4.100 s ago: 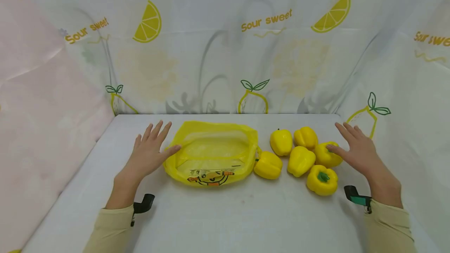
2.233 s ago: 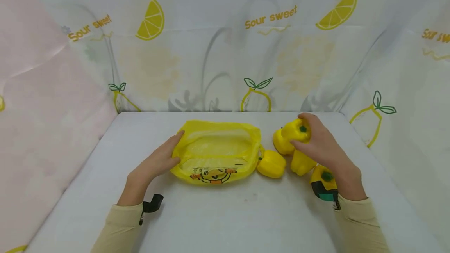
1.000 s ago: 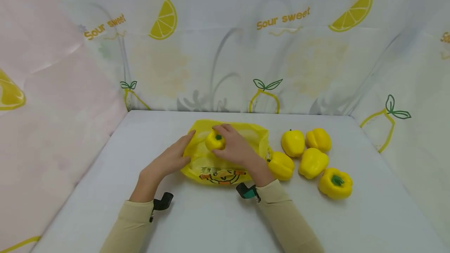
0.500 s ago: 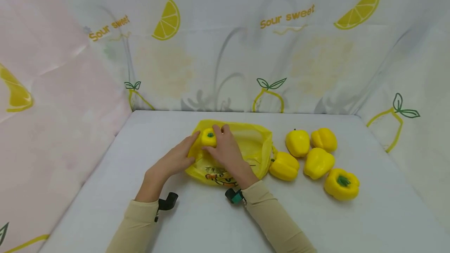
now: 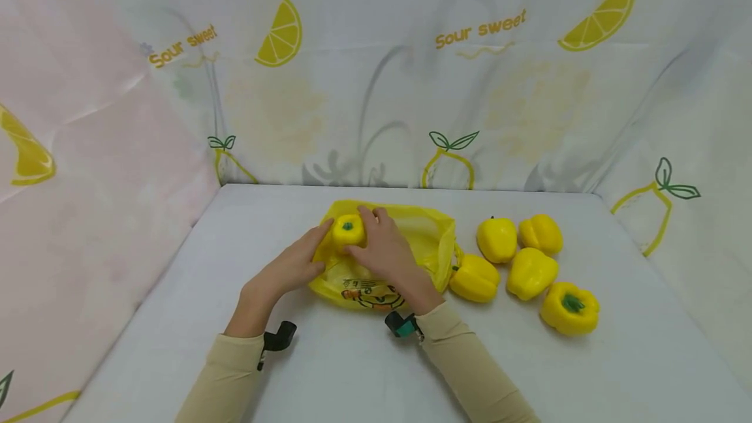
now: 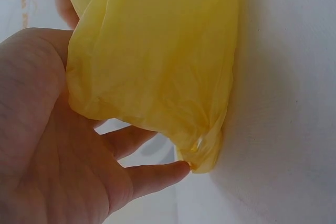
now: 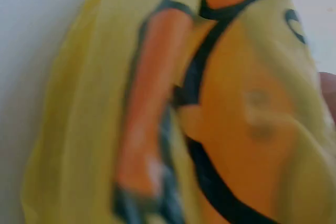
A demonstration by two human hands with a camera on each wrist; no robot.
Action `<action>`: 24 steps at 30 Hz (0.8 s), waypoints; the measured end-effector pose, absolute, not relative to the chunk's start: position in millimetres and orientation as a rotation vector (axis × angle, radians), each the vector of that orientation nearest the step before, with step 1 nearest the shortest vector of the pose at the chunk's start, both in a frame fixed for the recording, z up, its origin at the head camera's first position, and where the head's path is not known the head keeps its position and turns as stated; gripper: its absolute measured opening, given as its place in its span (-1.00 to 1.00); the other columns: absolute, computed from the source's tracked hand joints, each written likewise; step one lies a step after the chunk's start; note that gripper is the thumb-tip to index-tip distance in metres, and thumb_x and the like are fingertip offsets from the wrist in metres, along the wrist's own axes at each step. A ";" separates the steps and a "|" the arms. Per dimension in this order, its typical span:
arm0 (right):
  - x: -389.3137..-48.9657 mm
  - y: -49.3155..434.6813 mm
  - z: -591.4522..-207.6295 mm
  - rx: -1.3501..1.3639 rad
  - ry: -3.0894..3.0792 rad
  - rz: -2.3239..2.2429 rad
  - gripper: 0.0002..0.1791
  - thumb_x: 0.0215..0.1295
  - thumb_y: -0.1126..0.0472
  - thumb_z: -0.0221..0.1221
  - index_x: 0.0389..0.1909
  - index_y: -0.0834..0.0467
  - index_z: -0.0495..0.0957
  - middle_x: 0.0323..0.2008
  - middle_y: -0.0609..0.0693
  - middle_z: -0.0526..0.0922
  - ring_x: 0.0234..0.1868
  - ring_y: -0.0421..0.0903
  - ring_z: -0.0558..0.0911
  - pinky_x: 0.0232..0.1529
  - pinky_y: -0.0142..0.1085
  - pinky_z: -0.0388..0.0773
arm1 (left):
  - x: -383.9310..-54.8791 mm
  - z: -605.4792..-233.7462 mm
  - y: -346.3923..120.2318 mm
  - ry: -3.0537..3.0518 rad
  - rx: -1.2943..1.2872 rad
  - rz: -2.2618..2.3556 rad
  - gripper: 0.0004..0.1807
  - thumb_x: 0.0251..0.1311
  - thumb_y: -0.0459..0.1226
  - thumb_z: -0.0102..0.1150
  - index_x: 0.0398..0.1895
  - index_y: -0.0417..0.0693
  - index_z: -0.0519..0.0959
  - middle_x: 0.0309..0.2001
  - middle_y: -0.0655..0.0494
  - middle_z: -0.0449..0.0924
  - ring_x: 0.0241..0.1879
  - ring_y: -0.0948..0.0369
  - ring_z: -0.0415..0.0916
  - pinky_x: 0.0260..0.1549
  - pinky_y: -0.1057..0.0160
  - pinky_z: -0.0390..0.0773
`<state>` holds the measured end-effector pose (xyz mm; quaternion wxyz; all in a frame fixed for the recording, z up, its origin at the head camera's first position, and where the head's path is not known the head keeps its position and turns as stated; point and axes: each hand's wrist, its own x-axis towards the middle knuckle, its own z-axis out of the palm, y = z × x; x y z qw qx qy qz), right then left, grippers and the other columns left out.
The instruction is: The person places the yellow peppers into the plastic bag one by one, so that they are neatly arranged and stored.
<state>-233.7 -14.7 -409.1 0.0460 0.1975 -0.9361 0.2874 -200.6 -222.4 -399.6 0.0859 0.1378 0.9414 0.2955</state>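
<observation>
Though half-spread, left hand on bag, right hand against pepper.

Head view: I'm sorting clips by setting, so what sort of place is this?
Probably a makeshift recording booth rather than a working kitchen: lemon-printed cloth hangs behind and beside a plain white table, and small black devices, seemingly cameras, are worn at both wrists.
</observation>
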 end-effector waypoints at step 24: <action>-213.0 84.3 -359.5 0.657 -2.981 0.793 -0.14 0.23 -0.14 0.28 0.51 -0.12 0.16 0.51 0.05 0.18 0.45 0.15 0.29 0.38 0.13 0.37 | -202.2 -403.5 -224.8 2.802 0.416 0.870 -0.09 0.24 -0.38 -0.03 0.62 0.08 -0.16 0.61 -0.10 -0.11 0.58 -0.13 -0.13 0.51 -0.23 -0.02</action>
